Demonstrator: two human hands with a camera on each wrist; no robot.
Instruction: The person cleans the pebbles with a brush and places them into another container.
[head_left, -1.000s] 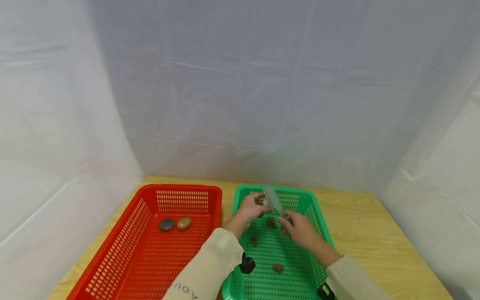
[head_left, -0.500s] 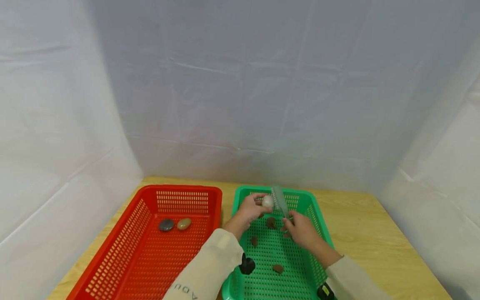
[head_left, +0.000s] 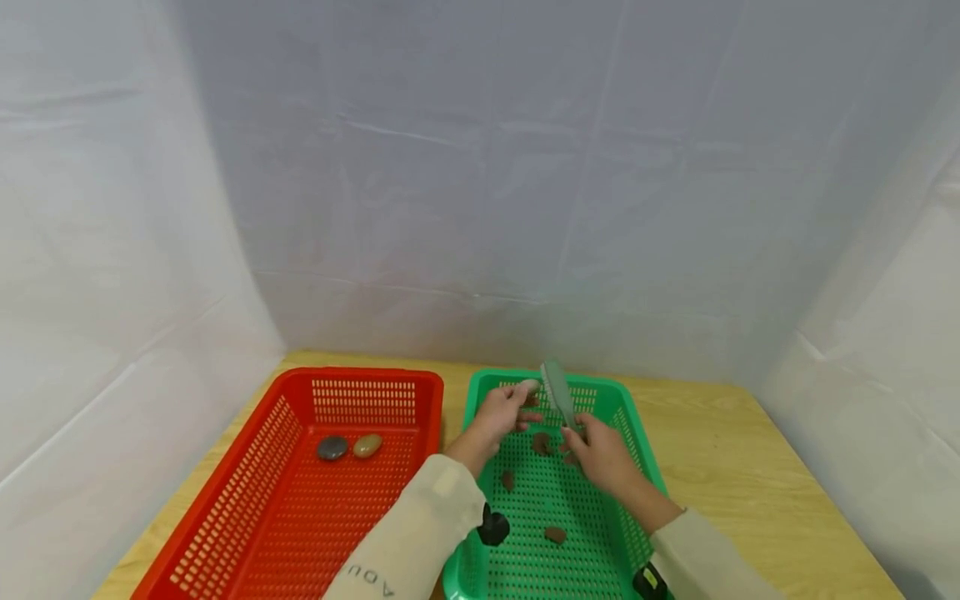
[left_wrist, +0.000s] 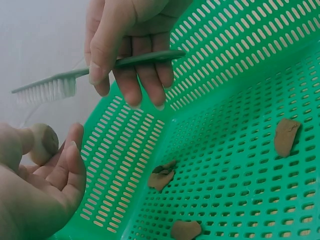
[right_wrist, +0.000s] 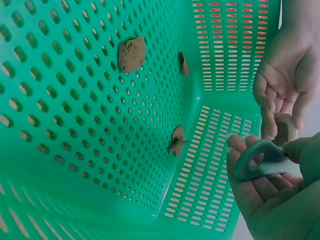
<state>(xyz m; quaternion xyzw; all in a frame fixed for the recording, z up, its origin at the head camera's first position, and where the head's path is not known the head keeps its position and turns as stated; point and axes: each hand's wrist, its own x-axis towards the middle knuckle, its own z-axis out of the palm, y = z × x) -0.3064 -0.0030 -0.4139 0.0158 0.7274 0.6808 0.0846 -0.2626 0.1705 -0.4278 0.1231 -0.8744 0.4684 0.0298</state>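
Observation:
Over the far end of the green basket (head_left: 459,575), my left hand (head_left: 497,419) pinches a pale rounded stone (left_wrist: 44,144) between thumb and fingers. A brown patch shows on the stone's side in the left wrist view. My right hand (head_left: 606,454) grips a grey-green brush (head_left: 558,393) by its handle (right_wrist: 250,162), which has a hole at the end. White bristles (left_wrist: 47,91) face the stone, with a gap between them. Several brown clods (left_wrist: 287,137) lie on the basket floor, among them one (right_wrist: 132,54) with a crumbly face.
To the left stands a red basket (head_left: 437,408). In it a dark grey stone (head_left: 332,447) and a tan stone (head_left: 367,446) lie side by side. Both baskets sit on a wooden table (head_left: 738,467) with white sheeting (head_left: 480,167) behind and at the sides.
The brush has moved off the stone to the right and up. My left hand has turned the stone, so its brown side is now towards the brush.

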